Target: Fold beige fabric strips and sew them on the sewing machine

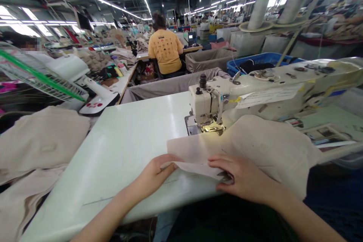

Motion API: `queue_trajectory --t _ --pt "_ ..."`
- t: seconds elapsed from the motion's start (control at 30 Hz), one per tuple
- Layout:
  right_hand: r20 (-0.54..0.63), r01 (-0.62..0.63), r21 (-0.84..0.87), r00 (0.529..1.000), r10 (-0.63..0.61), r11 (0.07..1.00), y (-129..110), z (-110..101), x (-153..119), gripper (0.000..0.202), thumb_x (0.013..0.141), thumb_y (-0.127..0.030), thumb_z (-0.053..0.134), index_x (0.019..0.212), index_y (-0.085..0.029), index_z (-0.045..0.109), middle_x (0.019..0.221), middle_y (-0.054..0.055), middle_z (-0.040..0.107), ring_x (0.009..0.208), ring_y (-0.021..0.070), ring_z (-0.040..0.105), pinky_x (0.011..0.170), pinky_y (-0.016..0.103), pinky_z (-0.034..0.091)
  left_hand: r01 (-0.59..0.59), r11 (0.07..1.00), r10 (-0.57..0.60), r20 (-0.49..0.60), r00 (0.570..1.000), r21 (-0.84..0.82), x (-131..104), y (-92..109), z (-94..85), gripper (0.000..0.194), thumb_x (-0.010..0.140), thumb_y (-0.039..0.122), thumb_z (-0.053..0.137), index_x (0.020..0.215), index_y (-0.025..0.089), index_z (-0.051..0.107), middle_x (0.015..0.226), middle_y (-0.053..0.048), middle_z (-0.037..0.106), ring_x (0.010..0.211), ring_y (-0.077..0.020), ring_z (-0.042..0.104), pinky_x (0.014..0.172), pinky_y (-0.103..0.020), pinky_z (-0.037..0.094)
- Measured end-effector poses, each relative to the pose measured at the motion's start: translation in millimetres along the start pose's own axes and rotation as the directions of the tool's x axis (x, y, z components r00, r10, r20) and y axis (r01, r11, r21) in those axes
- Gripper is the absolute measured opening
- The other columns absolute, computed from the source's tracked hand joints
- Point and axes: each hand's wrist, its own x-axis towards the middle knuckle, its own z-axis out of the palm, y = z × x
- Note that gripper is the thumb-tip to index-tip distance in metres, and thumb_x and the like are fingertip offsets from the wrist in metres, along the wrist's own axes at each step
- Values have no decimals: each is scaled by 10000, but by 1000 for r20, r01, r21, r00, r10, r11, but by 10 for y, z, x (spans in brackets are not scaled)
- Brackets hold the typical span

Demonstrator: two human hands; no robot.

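A beige fabric piece (195, 149) lies on the sewing table in front of the sewing machine (205, 104), its far edge close to the lit presser foot (212, 127). My left hand (161, 170) pinches the near left edge between thumb and fingers. Over on the right, my right hand (241, 176) is curled on the same near edge, fingers on top and thumb below. A small dark metal tip (224, 175) shows within its grip; its kind I cannot make out. More of the cloth spreads rightward under the machine arm.
Beige cloth pieces (42, 140) are piled left of the pale green table (127, 136). A white fan (70, 72) stands behind them. Beyond the table are a grey fabric-lined bin (161, 85), a blue basket (255, 59) and a seated person in a yellow shirt (164, 51). Thread cones (258, 12) stand upper right.
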Motion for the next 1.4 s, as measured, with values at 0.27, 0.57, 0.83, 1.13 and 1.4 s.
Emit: queue_trajectory --t 0.27,0.57,0.83,1.13,1.4 --pt "-520 -249 466 699 490 849 138 183 363 354 678 -525 693 772 -242 503 643 -31 575 588 181 578 572 291 486 395 868 -462 -198 865 -302 110 -44 29 518 810 627 568 811 139 741 721 -67 702 696 -233 620 595 -286 494" --pt "-455 -339 241 788 414 910 129 375 331 371 768 -522 613 955 -235 755 712 16 690 641 214 615 648 318 497 403 907 -411 -457 789 -121 37 -117 272 408 827 511 515 839 157 718 712 -40 636 711 -224 595 644 -300 448" --pt "-416 -328 209 823 387 921 162 348 335 361 788 -503 595 935 -238 791 931 66 773 773 251 688 768 353 547 285 954 -277 -619 735 -88 -146 -114 486 491 959 363 480 1421 203 534 781 1 582 668 -150 566 655 -265 485" --pt "-396 -365 190 821 411 911 199 382 299 368 789 -514 607 952 -243 796 940 51 771 786 237 689 740 323 551 274 961 -203 -586 784 34 -210 -117 459 267 932 276 528 982 178 771 794 -40 600 661 -145 573 630 -266 503" --pt "-386 -370 141 833 396 918 239 333 287 378 782 -555 647 933 -240 789 902 57 769 727 241 689 658 307 562 289 957 -226 -574 787 18 -218 -111 460 267 943 257 522 1003 175 768 806 -44 621 692 -152 596 646 -267 504"
